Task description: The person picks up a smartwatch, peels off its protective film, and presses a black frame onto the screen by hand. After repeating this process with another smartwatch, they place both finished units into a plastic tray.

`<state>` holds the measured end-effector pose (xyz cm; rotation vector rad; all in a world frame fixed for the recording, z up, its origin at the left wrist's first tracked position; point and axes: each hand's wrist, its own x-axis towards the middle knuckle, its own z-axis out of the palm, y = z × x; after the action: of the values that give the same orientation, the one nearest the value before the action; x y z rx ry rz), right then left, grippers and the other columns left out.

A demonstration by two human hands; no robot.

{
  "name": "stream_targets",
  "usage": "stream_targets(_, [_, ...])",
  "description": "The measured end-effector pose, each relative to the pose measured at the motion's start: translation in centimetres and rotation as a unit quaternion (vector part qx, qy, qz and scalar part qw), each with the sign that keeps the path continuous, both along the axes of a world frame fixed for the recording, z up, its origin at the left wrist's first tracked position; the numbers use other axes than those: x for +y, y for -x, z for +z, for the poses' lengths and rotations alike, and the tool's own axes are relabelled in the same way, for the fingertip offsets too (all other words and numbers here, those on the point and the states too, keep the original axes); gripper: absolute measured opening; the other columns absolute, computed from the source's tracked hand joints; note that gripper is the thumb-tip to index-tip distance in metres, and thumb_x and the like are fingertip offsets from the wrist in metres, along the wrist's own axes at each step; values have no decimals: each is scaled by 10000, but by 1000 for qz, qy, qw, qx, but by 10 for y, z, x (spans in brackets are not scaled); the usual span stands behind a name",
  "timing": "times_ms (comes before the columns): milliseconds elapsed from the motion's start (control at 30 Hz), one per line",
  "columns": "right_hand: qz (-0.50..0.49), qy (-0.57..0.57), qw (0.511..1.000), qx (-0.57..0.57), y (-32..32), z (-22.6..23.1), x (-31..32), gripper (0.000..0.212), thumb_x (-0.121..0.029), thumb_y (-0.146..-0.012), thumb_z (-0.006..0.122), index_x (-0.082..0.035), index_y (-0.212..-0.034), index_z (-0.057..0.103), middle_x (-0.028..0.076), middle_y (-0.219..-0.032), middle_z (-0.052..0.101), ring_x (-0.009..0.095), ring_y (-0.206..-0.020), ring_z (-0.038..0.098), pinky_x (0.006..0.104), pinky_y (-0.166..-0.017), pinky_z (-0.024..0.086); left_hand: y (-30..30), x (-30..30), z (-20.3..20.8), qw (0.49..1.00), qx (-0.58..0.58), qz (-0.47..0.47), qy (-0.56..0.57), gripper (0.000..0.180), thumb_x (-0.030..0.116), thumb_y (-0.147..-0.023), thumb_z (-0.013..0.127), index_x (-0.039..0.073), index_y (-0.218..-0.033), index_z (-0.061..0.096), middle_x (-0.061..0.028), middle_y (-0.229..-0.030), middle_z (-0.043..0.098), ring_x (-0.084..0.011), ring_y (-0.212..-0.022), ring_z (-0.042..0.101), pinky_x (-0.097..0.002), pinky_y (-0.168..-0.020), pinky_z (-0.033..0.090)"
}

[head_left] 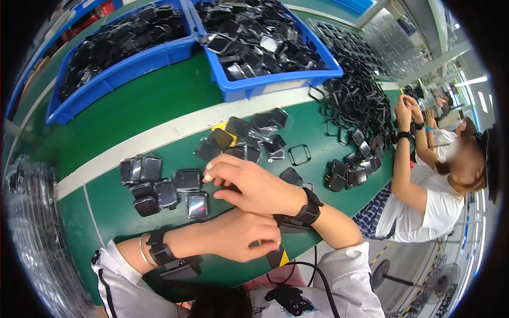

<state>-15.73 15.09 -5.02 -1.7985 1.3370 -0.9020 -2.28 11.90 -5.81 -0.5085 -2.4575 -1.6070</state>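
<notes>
My right hand [249, 181] reaches left across my left wrist. Its fingers are apart, the tips beside a square black watch-like case [187, 180], and I see nothing held. Below it my left hand [245, 238] points to the right, its fingers curled toward the thumb; whatever they may hold is hidden. A glossy film-covered case [198, 204] lies near my right thumb. More dark cases [165, 193] sit grouped to the left. Beyond my right hand is a loose pile of wrapped cases [238, 127], with something yellow [225, 133] among them.
Two blue bins [275, 82] full of wrapped black pieces stand at the back. An empty black frame [299, 155] lies right of centre, near a heap of black frames [360, 90] and a cluster of cases [352, 164]. Stacked clear trays [32, 212] line the left. A co-worker [429, 201] sits at right.
</notes>
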Motion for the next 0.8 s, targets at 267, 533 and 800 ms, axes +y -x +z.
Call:
stream_targets(267, [-4, 63, 994, 95, 5, 5, 8, 384, -66, -748, 697, -22, -1087, 522, 112, -1162, 482, 293, -1058, 490, 388, -892, 461, -51, -69, 47, 844, 2, 441, 304, 325, 154, -754, 657, 41, -1046, 572, -133, -1012, 566, -333, -993, 514, -423, -863, 382])
stream_targets(533, [61, 141, 978, 138, -18, 6, 6, 471, -205, -730, 737, -28, -1108, 519, 170, -1288, 398, 380, -1154, 400, 437, -987, 379, -90, -75, 3, 750, -85, 550, 357, 463, 175, -770, 652, 28, -1178, 493, -173, -1121, 503, -354, -1114, 437, -442, -942, 314])
stream_targets(800, [75, 126, 977, 153, -6, 10, 15, 519, -179, -684, 759, -63, -1127, 515, 189, -1265, 390, 374, -1133, 413, 427, -957, 391, -88, -72, -1, 787, -52, 540, 293, 388, 151, -745, 657, 39, -1095, 533, -170, -1075, 507, -360, -1059, 457, -424, -919, 340])
